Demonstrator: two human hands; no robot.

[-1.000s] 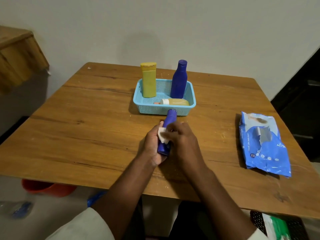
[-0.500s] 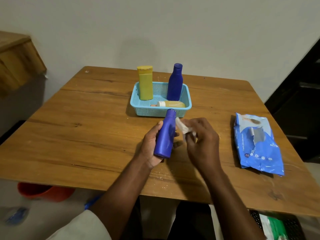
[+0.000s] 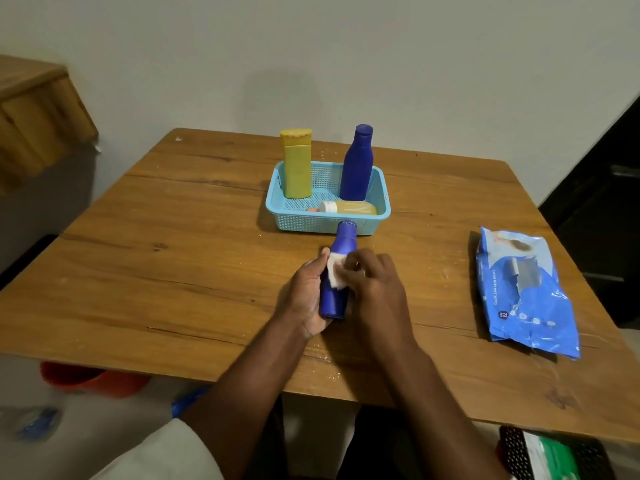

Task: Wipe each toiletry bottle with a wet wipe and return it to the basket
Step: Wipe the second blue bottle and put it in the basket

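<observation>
Near the middle of the tabletop [image 3: 173, 271], just in front of the basket [image 3: 379, 199], we see a small blue bottle [image 3: 335, 296] held above the wood with its cap pointing toward the basket's near wall. Our left hand [image 3: 306, 296] cups the bottle from the left and from beneath, fingers curled round its body and the thumb lying along its upper side. Our right hand [image 3: 375, 282] has its fingers bent over a white wet wipe [image 3: 335, 273] and presses it against the bottle's shoulder, so the wipe lies between the fingers and the blue plastic. Part of the wipe is hidden under the hand, and we cannot tell how it is folded.

Just beyond the bottle's cap stands the light blue perforated basket. Inside it, a yellow bottle [image 3: 297, 164] stands upright in the back left corner and a tall blue bottle [image 3: 356, 164] stands upright at the back right. A pale amber bottle [image 3: 349, 208] with a white collar lies on its side along the basket's front wall, its neck pointing left.

Well to the right on the tabletop lies a blue pack of wet wipes [image 3: 523, 292], flat, with its flap peeled up. Under the table's left edge we see something red-orange [image 3: 90, 377] on the floor, blurred. A pale wall [image 3: 311, 64] rises behind the table.
</observation>
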